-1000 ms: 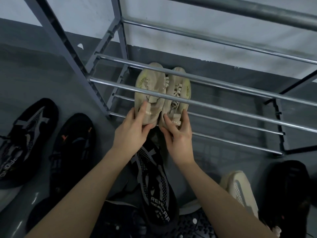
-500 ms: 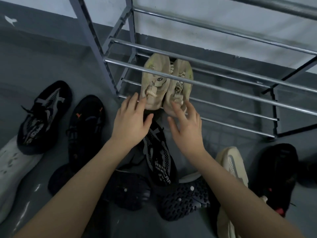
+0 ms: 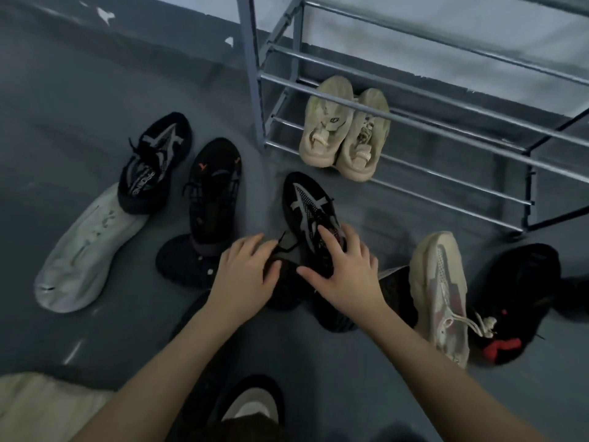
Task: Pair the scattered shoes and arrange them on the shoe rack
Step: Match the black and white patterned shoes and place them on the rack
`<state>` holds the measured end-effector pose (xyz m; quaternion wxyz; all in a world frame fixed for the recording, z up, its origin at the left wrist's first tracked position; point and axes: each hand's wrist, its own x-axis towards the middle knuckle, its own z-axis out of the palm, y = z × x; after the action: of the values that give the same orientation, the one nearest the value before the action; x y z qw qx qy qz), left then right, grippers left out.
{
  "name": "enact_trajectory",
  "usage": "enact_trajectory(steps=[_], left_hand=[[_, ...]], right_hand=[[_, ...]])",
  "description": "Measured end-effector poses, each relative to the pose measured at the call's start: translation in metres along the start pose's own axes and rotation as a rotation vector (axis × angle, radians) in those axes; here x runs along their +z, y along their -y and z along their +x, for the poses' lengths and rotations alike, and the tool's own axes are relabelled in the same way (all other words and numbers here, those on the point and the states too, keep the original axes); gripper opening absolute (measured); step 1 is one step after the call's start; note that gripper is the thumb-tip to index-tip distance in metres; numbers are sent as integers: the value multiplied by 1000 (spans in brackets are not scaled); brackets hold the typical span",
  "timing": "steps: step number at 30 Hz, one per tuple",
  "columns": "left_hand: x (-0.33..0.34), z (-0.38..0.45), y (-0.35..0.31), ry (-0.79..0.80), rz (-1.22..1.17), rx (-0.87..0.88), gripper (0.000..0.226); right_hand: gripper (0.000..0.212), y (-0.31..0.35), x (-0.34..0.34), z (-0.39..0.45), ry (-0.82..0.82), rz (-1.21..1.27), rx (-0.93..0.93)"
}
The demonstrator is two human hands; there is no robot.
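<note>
A beige pair of shoes point(image 3: 344, 129) sits side by side on the lowest bars of the metal shoe rack point(image 3: 446, 122). On the floor in front lies a black shoe with a grey cross pattern point(image 3: 309, 208). My right hand point(image 3: 347, 269) rests on its rear part with fingers spread. My left hand point(image 3: 245, 272) hovers just left of it, fingers relaxed, holding nothing. A matching black patterned shoe point(image 3: 153, 164) lies far left, partly on a white shoe point(image 3: 86, 247).
A black shoe with orange marks point(image 3: 213, 193), upturned black soles point(image 3: 188, 266), a cream shoe point(image 3: 443, 291) and a black and red shoe point(image 3: 516, 298) lie scattered on the grey floor. The rack's left post point(image 3: 251, 71) stands close by.
Both hands have let go of the beige pair and drawn back down to the black patterned shoe on the floor. The view has shifted back and left.
</note>
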<state>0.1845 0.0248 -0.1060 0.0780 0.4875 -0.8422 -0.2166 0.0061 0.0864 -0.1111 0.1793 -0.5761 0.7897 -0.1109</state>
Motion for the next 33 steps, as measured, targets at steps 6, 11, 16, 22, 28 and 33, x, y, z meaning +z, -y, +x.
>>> enact_trajectory(steps=[6, 11, 16, 22, 28, 33], left_hand=[[14, -20, 40, 316, 176, 122, 84], [19, -6, 44, 333, 209, 222, 99], [18, 3, 44, 314, 259, 318, 107], [-7, 10, 14, -73, 63, 275, 97], [-18, 4, -21, -151, -68, 235, 96], [-23, 8, -42, -125, -73, 284, 97]], right_hand=[[71, 6, 24, -3, 3, 46, 75], [55, 3, 18, -9, -106, 168, 44], [51, -1, 9, -30, -226, 145, 3], [49, -17, -5, -48, -307, 84, 67], [54, -38, -5, -75, -248, -36, 158], [54, -37, -16, -87, -246, 142, 66]])
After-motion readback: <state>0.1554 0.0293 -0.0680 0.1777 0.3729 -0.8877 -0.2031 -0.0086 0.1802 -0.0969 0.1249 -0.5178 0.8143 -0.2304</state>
